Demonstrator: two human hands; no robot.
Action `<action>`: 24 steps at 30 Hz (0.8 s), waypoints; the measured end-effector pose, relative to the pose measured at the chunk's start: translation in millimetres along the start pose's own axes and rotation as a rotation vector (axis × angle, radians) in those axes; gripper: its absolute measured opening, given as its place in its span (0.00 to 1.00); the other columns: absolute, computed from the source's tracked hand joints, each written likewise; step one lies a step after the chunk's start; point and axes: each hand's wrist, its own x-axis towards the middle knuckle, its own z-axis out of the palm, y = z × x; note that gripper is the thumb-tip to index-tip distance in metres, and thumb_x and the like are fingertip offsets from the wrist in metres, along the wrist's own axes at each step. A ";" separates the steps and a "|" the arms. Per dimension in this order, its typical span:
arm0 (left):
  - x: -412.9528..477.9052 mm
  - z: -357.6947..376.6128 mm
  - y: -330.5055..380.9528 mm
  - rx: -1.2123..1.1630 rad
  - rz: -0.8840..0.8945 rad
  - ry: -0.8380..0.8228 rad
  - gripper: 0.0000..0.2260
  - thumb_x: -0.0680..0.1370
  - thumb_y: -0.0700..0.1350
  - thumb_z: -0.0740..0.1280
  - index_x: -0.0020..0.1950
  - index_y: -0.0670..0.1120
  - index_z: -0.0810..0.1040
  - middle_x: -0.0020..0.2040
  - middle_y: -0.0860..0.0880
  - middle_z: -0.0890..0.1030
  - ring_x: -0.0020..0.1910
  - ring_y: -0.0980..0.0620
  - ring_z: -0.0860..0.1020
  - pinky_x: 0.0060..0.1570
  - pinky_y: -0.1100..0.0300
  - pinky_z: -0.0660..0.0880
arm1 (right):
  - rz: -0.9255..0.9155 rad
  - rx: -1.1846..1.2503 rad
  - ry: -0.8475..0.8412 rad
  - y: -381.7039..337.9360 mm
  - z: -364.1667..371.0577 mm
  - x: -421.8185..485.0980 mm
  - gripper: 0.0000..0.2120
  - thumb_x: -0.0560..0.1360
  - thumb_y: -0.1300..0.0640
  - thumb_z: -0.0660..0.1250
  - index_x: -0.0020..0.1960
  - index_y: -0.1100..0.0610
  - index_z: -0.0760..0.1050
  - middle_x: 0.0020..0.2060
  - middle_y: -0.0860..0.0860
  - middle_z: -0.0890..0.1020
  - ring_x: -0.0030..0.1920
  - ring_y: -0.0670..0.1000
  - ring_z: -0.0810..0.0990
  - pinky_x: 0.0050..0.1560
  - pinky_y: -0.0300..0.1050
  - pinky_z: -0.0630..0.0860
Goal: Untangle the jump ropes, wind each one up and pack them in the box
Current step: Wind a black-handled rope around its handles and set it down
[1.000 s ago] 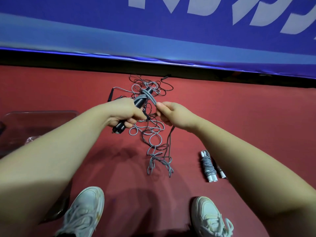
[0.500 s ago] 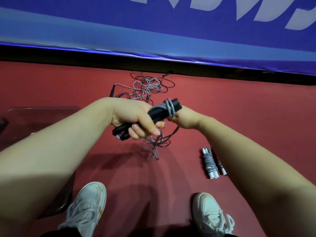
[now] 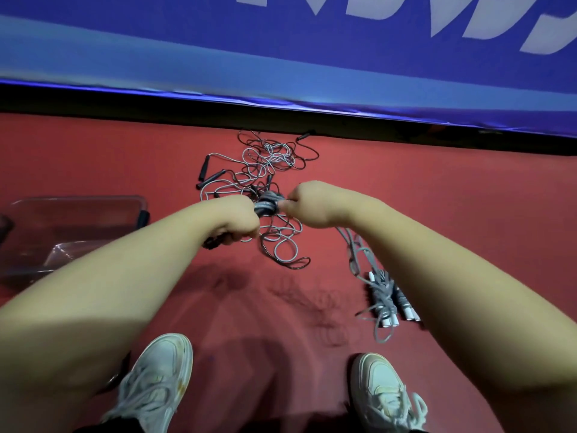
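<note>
My left hand (image 3: 234,220) grips the black handles (image 3: 214,242) of a jump rope, with grey cord wound around their far end (image 3: 267,205). My right hand (image 3: 307,203) pinches that grey cord right beside the windings. The loose grey cord (image 3: 359,254) trails down and right from my right hand across a wound rope bundle with white-tipped handles (image 3: 385,300) on the floor. A tangle of grey and black ropes (image 3: 265,160) lies on the red floor beyond my hands. A clear plastic box (image 3: 78,226) stands at the left.
A blue banner wall (image 3: 281,57) with a dark gap beneath it runs across the back. My two white sneakers (image 3: 156,379) (image 3: 384,392) stand on the red floor (image 3: 468,198) at the bottom of the view.
The handles dropped lower and further from me. My right hand came round to the right of the windings, and the trailing cord swung right, now lying over the wound bundle.
</note>
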 end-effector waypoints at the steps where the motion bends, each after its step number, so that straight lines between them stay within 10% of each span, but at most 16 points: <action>1: 3.3 -3.7 -0.6 -0.084 0.002 0.018 0.11 0.75 0.35 0.65 0.33 0.41 0.68 0.26 0.44 0.67 0.24 0.51 0.64 0.26 0.64 0.62 | -0.005 0.122 0.015 0.2 3.7 -1.3 0.16 0.83 0.52 0.50 0.42 0.60 0.68 0.33 0.54 0.70 0.35 0.56 0.68 0.32 0.46 0.59; 8: -5.5 -26.3 7.7 -0.715 0.146 -0.219 0.14 0.77 0.31 0.61 0.37 0.46 0.64 0.23 0.51 0.62 0.17 0.59 0.59 0.17 0.69 0.56 | -0.151 1.351 -0.061 22.2 35.0 -0.9 0.16 0.83 0.54 0.50 0.38 0.55 0.65 0.24 0.45 0.63 0.25 0.45 0.61 0.28 0.36 0.60; 16: -30.3 -43.2 18.1 -0.941 0.333 -0.581 0.11 0.71 0.33 0.63 0.37 0.46 0.63 0.23 0.53 0.61 0.17 0.62 0.60 0.17 0.70 0.56 | -0.273 1.083 -0.012 38.4 60.6 5.3 0.18 0.79 0.47 0.51 0.34 0.51 0.66 0.26 0.42 0.64 0.32 0.47 0.63 0.37 0.40 0.63; 24: -41.7 -18.7 17.9 -0.413 0.203 -0.738 0.13 0.72 0.32 0.64 0.39 0.46 0.64 0.24 0.51 0.62 0.17 0.60 0.59 0.18 0.71 0.57 | -0.110 0.429 -0.002 59.1 50.3 2.4 0.10 0.80 0.60 0.60 0.39 0.54 0.70 0.31 0.45 0.70 0.32 0.41 0.68 0.38 0.38 0.64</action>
